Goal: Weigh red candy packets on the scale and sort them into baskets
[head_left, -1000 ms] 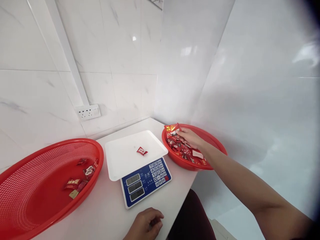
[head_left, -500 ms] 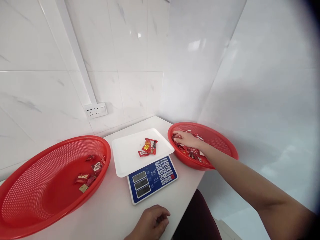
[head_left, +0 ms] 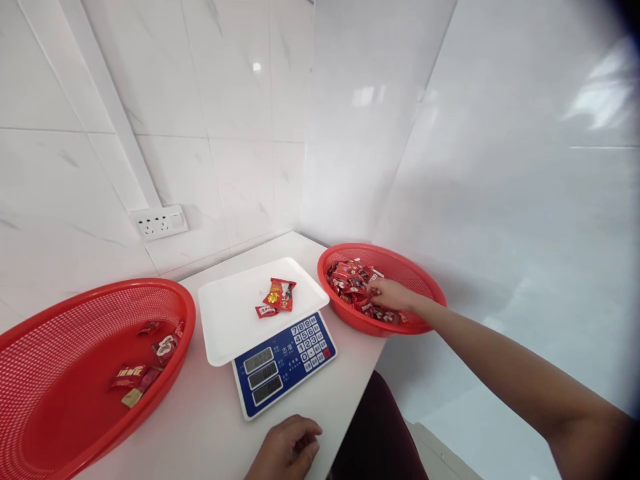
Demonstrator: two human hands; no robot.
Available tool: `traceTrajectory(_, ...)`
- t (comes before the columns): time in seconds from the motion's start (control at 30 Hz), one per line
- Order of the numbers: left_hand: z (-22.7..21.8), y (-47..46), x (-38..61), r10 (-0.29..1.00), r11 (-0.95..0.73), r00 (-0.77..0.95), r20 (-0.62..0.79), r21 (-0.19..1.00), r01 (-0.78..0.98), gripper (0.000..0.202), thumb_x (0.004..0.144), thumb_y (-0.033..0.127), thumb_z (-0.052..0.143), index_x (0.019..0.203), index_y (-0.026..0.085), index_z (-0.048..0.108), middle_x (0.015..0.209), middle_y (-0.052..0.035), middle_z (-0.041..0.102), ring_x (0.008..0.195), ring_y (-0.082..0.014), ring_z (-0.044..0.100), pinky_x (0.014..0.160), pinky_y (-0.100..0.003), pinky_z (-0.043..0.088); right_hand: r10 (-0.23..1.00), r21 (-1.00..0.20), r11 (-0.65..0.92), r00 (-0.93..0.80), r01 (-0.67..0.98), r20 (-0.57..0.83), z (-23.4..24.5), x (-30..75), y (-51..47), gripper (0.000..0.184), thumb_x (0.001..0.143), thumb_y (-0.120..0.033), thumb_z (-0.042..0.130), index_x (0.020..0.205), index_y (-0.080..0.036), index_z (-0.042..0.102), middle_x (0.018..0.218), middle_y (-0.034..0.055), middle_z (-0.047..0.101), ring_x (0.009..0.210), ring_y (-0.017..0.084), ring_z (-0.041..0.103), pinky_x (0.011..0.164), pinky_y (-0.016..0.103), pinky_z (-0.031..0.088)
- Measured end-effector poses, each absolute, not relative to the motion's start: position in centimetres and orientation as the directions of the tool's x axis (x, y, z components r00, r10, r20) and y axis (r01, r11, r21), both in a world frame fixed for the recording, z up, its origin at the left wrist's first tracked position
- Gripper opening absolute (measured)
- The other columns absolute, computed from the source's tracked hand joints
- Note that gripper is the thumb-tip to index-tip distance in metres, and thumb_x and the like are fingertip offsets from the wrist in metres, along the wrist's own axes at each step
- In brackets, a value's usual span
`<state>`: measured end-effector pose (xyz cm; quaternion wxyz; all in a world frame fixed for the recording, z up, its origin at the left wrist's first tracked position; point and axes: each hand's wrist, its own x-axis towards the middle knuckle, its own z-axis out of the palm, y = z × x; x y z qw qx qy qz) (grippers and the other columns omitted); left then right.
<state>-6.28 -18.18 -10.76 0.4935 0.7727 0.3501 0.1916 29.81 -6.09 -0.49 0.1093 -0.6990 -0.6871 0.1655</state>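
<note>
My right hand point(head_left: 389, 293) reaches into the small red basket point(head_left: 423, 281) at the right and its fingers are closed among the red candy packets point(head_left: 350, 277) there; what they hold is hidden. A blue scale point(head_left: 280, 363) with a white tray point(head_left: 225, 320) stands in the middle, and two red packets point(head_left: 277, 295) lie on the tray. My left hand point(head_left: 287, 450) rests on the white counter near the front edge, fingers curled, with nothing in it. The large red basket point(head_left: 60, 400) at the left holds several packets point(head_left: 145, 363).
A white wall socket point(head_left: 159, 222) sits on the tiled wall behind the scale. The counter point(head_left: 210, 420) ends in a corner against white walls. A dark red seat point(head_left: 380, 427) shows below the counter's front edge.
A second, larger packet now lies on the scale tray. My right hand let it go there, went back into the small basket and moved toward its near side. My left hand stayed put.
</note>
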Motion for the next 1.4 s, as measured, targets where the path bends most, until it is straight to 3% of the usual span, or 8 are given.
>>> traceTrajectory(0.2,-10.9,-18.1,-6.4,0.719,-0.280,0.694,-0.040,0.897,0.342,0.022,0.082,0.025,0.046,0.096,0.019,0.061,0.090,-0.0067,0.064,0.079,-0.0163,0.060,0.070,-0.022,0.047,0.996,-0.486,-0.079,0.090,0.871,-0.001,0.9,31.8,-5.5,0.037,0.084,-0.042,0.039,0.098,-0.018,0.062,0.104,0.0085,0.064,0.091,0.021,0.059,0.076,0.029,0.045)
traceTrajectory(0.3,-10.9,-18.1,-6.4,0.718,-0.285,0.695,-0.039,0.894,0.345,0.022,0.083,0.025,0.045,0.096,0.019,0.061,0.089,-0.0069,0.064,0.079,-0.0163,0.060,0.070,-0.022,0.047,0.998,-0.511,-0.049,0.016,0.858,-0.069,0.8,31.1,-6.1,0.039,0.078,-0.047,0.050,0.101,-0.019,0.063,0.106,0.0072,0.064,0.092,0.022,0.059,0.076,0.028,0.046)
traceTrajectory(0.43,-11.0,-18.1,-6.3,0.721,-0.285,0.693,-0.027,0.899,0.332,0.021,0.083,0.025,0.046,0.096,0.019,0.061,0.089,-0.0065,0.063,0.080,-0.0161,0.060,0.071,-0.023,0.047,0.978,-0.420,-0.009,-0.080,0.907,-0.194,-0.4,28.9,-6.4,0.049,0.063,-0.035,0.068,0.110,-0.024,0.060,0.098,0.0058,0.066,0.082,0.022,0.061,0.067,0.028,0.046)
traceTrajectory(0.53,-10.9,-18.1,-6.3,0.723,-0.280,0.690,-0.030,0.900,0.333,0.022,0.083,0.026,0.045,0.097,0.019,0.061,0.089,-0.0065,0.063,0.080,-0.0161,0.060,0.071,-0.023,0.047,0.978,-0.333,-0.007,-0.063,0.943,-0.198,-1.3,27.9,-6.1,0.031,0.063,-0.026,0.065,0.094,-0.023,0.064,0.084,0.0058,0.067,0.072,0.022,0.060,0.060,0.027,0.042)
traceTrajectory(0.77,-10.9,-18.1,-6.3,0.723,-0.292,0.690,-0.033,0.890,0.349,0.020,0.082,0.025,0.046,0.094,0.020,0.061,0.090,-0.0060,0.064,0.079,-0.0159,0.060,0.071,-0.022,0.047,1.000,-0.334,-0.018,0.015,0.942,-0.011,0.3,28.2,-5.7,0.007,0.070,-0.023,0.058,0.077,-0.022,0.058,0.076,0.0017,0.064,0.069,0.019,0.057,0.058,0.025,0.039)
traceTrajectory(0.93,-11.1,-18.1,-6.3,0.724,-0.293,0.689,-0.023,0.895,0.337,0.021,0.082,0.024,0.046,0.095,0.020,0.061,0.090,-0.0056,0.064,0.079,-0.0156,0.060,0.070,-0.022,0.047,0.974,-0.384,-0.052,0.131,0.922,0.183,2.7,28.3,-5.7,0.013,0.078,-0.034,0.050,0.081,-0.022,0.052,0.077,0.0002,0.062,0.067,0.017,0.056,0.059,0.025,0.040)
traceTrajectory(1.1,-10.7,-18.3,-6.3,0.734,-0.287,0.679,-0.021,0.897,0.338,0.021,0.081,0.023,0.048,0.096,0.019,0.062,0.088,-0.0055,0.064,0.077,-0.0148,0.060,0.069,-0.022,0.047,0.913,-0.521,0.059,0.165,0.852,0.373,5.3,25.2,-5.1,0.015,0.075,-0.037,0.054,0.078,-0.022,0.052,0.073,-0.0011,0.061,0.067,0.016,0.055,0.062,0.026,0.040)
traceTrajectory(1.4,-9.7,-18.7,-6.3,0.768,-0.281,0.640,-0.018,0.889,0.363,0.021,0.079,0.020,0.050,0.094,0.018,0.065,0.086,-0.0054,0.065,0.077,-0.0151,0.060,0.069,-0.022,0.046,0.917,-0.670,0.334,-0.065,0.663,0.393,6.1,14.2,-1.9,0.013,0.071,-0.032,0.059,0.077,-0.021,0.056,0.074,-0.0029,0.060,0.068,0.015,0.054,0.064,0.026,0.040)
